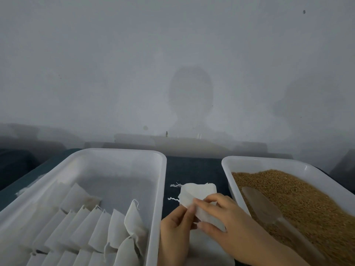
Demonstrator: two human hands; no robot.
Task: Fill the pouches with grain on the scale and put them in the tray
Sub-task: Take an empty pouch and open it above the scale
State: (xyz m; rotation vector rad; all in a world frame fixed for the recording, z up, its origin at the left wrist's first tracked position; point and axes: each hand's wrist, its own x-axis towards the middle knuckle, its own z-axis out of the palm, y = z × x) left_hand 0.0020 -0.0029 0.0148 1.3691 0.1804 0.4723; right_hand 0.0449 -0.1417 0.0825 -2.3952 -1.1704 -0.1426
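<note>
Hands (left point(175, 234), right point(227, 222)) half-hide the pouch point(196, 191).

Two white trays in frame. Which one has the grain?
The right tray: it is filled with brown grain, with a scoop lying on it. The left tray holds rows of white pouches, no grain.

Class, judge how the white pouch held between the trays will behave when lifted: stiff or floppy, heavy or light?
Probably floppy: the pouch folds where the left hand and right hand pinch it. Likely very light: it looks flat, unfilled. Its frayed strings may snag.
</note>
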